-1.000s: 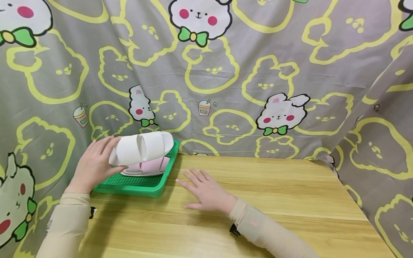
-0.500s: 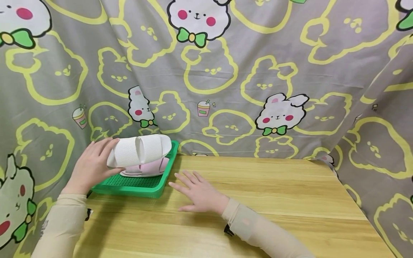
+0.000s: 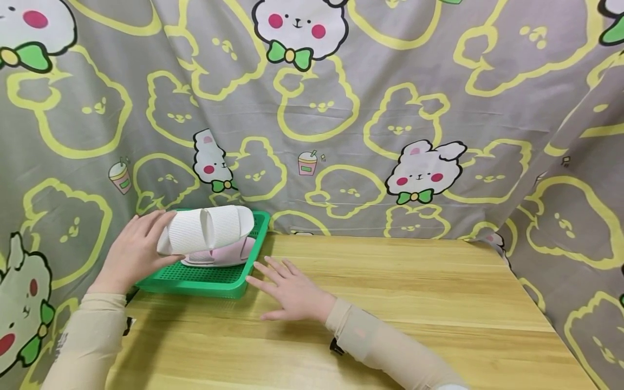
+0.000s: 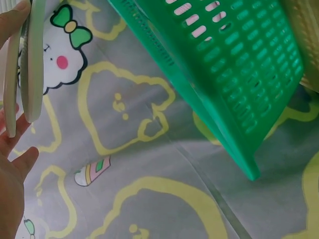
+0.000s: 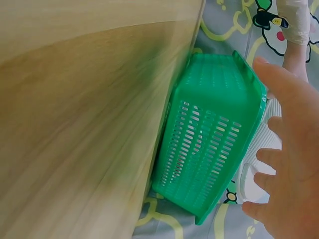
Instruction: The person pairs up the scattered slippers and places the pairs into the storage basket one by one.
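Note:
My left hand [image 3: 132, 252] grips the heel end of white ribbed slide slippers [image 3: 226, 226], held tilted above a green plastic basket [image 3: 195, 286]. In the left wrist view two slipper soles [image 4: 35, 64] stand side by side, the thumb and fingers around them. Pink slippers [image 3: 231, 252] lie inside the basket, partly hidden beneath the white ones; how many is unclear. Just right of the basket is my right hand [image 3: 294, 292], palm down with spread fingers, holding nothing. From the right wrist, that hand [image 5: 294, 149] appears beside the basket's perforated side [image 5: 204, 144].
The basket stands at the back left of a wood-grain table [image 3: 414, 292]. A grey curtain [image 3: 341, 124] printed with cartoon rabbits and bears hangs behind and on both sides. Black straps [image 3: 336, 346] show at the wrists.
The right hand has moved left to the basket's right edge. My left hand has shifted slightly left, and the white slippers are a little lower over the basket.

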`<state>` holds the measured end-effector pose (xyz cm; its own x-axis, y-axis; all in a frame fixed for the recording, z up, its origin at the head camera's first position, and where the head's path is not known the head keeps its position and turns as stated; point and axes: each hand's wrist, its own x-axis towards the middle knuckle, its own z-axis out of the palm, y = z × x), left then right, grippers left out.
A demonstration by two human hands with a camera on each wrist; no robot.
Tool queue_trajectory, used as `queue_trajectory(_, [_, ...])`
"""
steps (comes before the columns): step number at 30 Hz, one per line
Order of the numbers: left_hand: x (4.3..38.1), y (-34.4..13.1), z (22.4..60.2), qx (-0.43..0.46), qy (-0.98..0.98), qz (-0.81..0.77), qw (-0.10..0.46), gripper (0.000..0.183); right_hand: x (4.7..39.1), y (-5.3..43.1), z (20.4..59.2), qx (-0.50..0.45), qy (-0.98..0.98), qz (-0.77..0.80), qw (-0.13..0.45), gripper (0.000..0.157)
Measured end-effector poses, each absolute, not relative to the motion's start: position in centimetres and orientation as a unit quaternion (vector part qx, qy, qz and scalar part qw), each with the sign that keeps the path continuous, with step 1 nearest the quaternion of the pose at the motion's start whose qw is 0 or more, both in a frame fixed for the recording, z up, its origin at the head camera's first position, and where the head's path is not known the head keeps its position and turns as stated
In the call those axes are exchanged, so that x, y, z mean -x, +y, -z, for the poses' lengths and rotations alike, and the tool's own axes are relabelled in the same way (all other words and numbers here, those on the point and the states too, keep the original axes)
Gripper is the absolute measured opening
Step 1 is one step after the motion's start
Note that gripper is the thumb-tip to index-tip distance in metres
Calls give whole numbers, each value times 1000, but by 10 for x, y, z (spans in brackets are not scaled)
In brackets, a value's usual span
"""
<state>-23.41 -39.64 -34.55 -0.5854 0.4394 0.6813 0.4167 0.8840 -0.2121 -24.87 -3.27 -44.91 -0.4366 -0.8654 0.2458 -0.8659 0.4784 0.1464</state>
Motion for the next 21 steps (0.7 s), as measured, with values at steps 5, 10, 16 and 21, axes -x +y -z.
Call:
queue_trajectory(5, [233, -399, 346, 240, -893, -14, 381, 105, 249, -39, 450, -513, -847, -3, 135, 88])
queue_trajectory(10, [232, -400, 346, 240, -895, -15, 374, 104, 249, -44, 450, -512, -850, -5, 128, 88])
queue_trajectory(16, [233, -404, 347, 249, -899, -18, 361, 103, 249, -49, 449, -515, -848, -1, 121, 88])
queue_trajectory(21, [235, -406, 348, 260, -899, -28, 352, 105, 249, -53, 449, -518, -847, 2, 119, 89])
